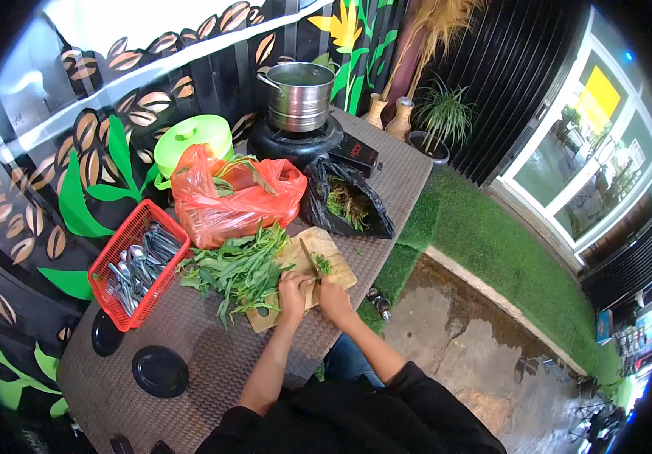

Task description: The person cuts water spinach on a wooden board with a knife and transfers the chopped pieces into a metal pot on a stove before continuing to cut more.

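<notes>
My right hand [333, 297] is closed around the handle of a knife [309, 258], whose blade points away from me over a wooden cutting board [335, 248]. Close beside it, my left hand [292, 295] has its fingers curled on the stem side of a bunch of long-leaved greens [237, 266]. The bunch covers the left part of the board and spills onto the table. A small heap of chopped green pieces [323, 263] lies just right of the blade. My fingers partly hide the stems and the knife handle.
Behind the board stand a red plastic bag [224, 200] and a black bag [341, 204] holding plant scraps. A red basket [99, 284] of cutlery is at left, near black plates [160, 371]. A steel pot [296, 98] sits on a stove [284, 140], beside a green lidded pot [193, 144].
</notes>
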{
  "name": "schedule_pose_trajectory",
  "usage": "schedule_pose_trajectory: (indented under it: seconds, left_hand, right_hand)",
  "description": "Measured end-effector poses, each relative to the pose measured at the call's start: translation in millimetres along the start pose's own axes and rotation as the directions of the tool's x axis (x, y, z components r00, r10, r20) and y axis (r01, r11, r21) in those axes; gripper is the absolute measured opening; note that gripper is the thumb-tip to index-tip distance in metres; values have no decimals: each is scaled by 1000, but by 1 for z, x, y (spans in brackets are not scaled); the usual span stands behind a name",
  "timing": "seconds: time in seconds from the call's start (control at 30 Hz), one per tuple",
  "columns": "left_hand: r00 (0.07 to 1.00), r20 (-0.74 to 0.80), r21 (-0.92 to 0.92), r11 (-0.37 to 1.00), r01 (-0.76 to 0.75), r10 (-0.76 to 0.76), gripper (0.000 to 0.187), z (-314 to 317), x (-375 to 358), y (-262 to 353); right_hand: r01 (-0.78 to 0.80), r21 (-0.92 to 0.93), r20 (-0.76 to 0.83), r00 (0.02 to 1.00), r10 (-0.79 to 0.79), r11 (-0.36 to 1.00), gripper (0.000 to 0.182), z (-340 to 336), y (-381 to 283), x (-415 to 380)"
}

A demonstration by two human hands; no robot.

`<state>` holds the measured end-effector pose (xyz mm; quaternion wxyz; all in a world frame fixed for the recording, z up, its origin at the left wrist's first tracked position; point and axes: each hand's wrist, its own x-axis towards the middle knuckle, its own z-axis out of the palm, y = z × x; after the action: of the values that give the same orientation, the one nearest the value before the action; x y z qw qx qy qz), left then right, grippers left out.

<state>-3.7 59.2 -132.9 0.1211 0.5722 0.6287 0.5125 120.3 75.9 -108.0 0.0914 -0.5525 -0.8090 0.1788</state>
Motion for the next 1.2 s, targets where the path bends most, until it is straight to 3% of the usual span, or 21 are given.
schedule_pose_trajectory:
  seconds: [0.13, 0.2, 0.47, 0.53, 0.57, 0.67, 0.8, 0.87, 0.93, 1.0, 1.13, 1.2]
  left_hand:
    - [1000, 14, -15, 1000, -20, 20, 13, -1, 1, 0]
    - [1000, 17, -9, 1000, -10, 10, 12, -2, 3, 0]
    - [999, 30, -5, 1000, 18, -17, 11, -3, 3, 1]
    - [1000, 13, -8, 1000, -16, 16, 11, -2, 2, 0]
    - [1000, 11, -8, 1000, -14, 14, 11, -2, 2, 0]
    - [1000, 14, -14, 1000, -12, 12, 11, -5, -1, 2]
    - [999, 32, -20, 1000, 20, -19, 12, -3, 2, 0]
    - [1000, 10, 1, 1000, -1, 1, 13, -1, 1, -2]
    - [1000, 13, -5, 1000, -1, 1, 12, -2, 1, 0]
    - [1000, 17, -8, 1000, 4, -4, 12, -3, -2, 2]
    - [1000, 8, 7, 1000, -19, 19, 11, -2, 0, -1]
    - [1000, 1, 19, 999, -30, 30, 12, 0, -2, -2]
  right_hand:
    - [-4, -9, 45, 999, 4, 1000, 20, -8, 0, -11]
    - [-118, -26, 53, 991, 120, 993, 20, 7, -5, -21]
    - [58, -87, -11, 998, -59, 995, 23, 1, -4, -13]
    - [-103, -131, -96, 991, 91, 986, 20, 23, -11, -20]
    - [-60, -132, -128, 991, 43, 989, 22, 30, -9, -14]
    - [4, -50, -114, 993, -10, 999, 26, 18, -8, 1]
    - [-4, -85, -52, 999, -1, 996, 21, 9, -8, -13]
    - [-102, -115, -95, 991, 91, 988, 23, 33, -10, -19]
    - [-94, -85, -85, 993, 87, 992, 24, 23, -11, -9]
    - [-20, -4, -84, 996, 19, 1000, 31, 16, -6, -1]
    - [15, -64, 18, 1000, -14, 998, 34, 10, -11, -13]
    - [-119, -70, -64, 991, 115, 990, 31, 17, -22, -21]
